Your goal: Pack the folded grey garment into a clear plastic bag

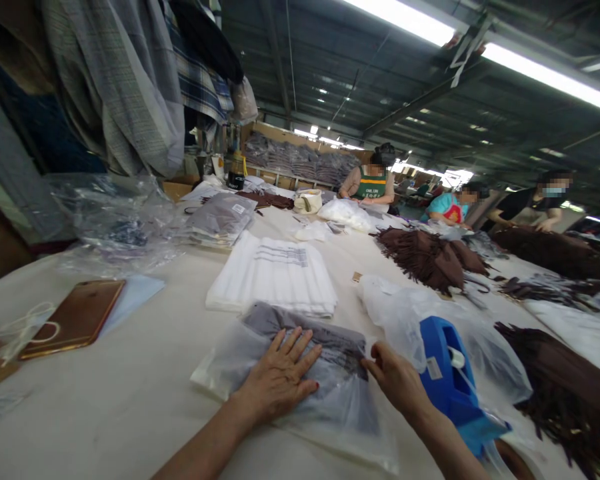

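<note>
The left hand (280,377) lies flat, fingers spread, on the bagged garment (305,347) on the table (130,387), while the right hand (397,380) pinches the bag's edge, best pulled taut and even.

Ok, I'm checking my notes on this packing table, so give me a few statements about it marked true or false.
1. The left hand lies flat on a grey garment in a clear plastic bag. True.
2. The right hand holds the blue tape dispenser. False: it pinches the bag's edge; the dispenser sits just beside it.
3. A phone lies on the table to the left. True.
4. The folded white stack sits on top of the bagged garment. False: it lies behind it, directly on the table.
5. Brown fringed fabric lies further right on the table. True.
</note>
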### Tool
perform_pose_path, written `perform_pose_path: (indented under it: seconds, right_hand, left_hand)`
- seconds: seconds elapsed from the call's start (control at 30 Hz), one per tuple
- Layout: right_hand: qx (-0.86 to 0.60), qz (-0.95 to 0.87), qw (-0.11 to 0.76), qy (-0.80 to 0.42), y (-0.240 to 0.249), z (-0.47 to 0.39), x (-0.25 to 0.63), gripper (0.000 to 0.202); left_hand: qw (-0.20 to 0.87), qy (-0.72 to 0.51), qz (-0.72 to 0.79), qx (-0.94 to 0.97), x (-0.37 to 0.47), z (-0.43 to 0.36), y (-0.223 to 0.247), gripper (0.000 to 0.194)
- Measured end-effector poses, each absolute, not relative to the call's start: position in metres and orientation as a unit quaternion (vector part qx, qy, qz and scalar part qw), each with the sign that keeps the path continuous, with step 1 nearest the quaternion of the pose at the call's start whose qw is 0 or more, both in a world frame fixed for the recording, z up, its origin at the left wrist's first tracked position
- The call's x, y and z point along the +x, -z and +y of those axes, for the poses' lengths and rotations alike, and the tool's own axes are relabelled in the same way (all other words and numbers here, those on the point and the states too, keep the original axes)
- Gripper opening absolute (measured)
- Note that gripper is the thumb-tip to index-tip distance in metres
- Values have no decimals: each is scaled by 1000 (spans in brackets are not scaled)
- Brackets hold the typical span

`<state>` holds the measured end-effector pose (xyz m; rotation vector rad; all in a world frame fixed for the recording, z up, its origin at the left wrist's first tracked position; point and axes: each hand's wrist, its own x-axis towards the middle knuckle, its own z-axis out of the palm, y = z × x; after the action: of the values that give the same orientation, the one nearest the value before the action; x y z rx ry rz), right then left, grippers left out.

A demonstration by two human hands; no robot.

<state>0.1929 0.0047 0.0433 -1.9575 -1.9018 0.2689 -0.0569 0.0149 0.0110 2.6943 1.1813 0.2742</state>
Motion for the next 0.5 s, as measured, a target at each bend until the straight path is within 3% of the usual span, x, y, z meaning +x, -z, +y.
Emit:
perform_pose_path:
  seconds: [0.13, 0.27, 0.5]
  right_hand:
    - [-612, -735, 285, 67, -11, -36, 162, 32]
    - [-462, -794, 259, 298, 30, -55, 132, 60]
    - [-471, -790, 239, 313, 37, -52, 129, 70]
  left_hand:
    - [91, -97, 405, 905, -54, 14, -10, 56]
    - [93, -102, 383, 913, -63, 14, -17, 55]
    - [81, -49, 524, 846, -128, 33, -29, 49]
